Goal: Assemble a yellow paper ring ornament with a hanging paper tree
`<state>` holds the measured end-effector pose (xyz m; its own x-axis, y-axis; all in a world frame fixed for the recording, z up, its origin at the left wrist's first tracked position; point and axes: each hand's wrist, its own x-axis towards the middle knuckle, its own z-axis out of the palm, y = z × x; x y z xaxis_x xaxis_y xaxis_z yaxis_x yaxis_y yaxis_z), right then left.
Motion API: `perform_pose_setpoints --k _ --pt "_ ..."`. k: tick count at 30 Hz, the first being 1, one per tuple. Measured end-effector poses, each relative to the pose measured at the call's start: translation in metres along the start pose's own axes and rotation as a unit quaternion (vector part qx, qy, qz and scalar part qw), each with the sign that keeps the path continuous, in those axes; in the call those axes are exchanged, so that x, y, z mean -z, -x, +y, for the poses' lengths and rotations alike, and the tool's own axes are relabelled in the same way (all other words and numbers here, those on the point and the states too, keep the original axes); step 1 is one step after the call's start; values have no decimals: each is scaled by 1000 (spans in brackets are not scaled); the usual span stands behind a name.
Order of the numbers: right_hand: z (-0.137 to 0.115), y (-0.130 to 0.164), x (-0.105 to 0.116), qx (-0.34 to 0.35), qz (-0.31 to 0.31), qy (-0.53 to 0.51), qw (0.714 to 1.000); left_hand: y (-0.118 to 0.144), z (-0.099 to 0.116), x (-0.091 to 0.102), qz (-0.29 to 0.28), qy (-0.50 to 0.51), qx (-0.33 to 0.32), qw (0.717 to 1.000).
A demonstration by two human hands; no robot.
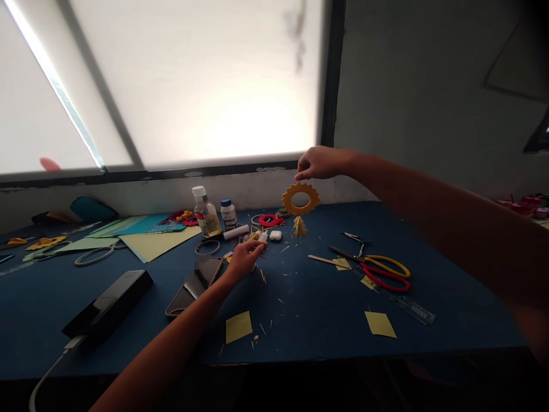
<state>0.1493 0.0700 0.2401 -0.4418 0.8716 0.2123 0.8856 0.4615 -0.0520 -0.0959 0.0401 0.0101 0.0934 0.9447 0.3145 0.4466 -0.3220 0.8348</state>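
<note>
High in front of the wall, my right hand (315, 163) is closed in a pinch above a yellow ring with a toothed edge (290, 201). The ring hangs just below the fingertips; any thread between them is too fine to make out. Under the ring dangles a small pleated yellow paper tree (299, 226), above the tabletop. My left hand (243, 262) reaches low over the table, fingers closed around a small white bottle with a pointed tip (263, 236). Its body is mostly hidden by the hand.
Scissors with red and yellow handles (384, 273) lie at right by a clear ruler (414, 309). A phone (189, 292) and black box (109, 303) lie left. Behind stand a clear bottle (208, 217) and blue-capped bottle (228, 214). Paper scraps (239, 327) dot the blue table (309, 332).
</note>
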Motion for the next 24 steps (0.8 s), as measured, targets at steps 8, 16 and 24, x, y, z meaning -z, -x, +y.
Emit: perform_pose_setpoints --k 8,16,24 --pt "-5 -3 2 17 -6 15 1000 2 8 3 11 -7 -16 1000" --pt "-9 2 12 10 -13 32 999 2 9 4 23 -7 -25 999" --pt "-1 2 17 12 -6 51 999 2 8 4 21 -8 -22 999"
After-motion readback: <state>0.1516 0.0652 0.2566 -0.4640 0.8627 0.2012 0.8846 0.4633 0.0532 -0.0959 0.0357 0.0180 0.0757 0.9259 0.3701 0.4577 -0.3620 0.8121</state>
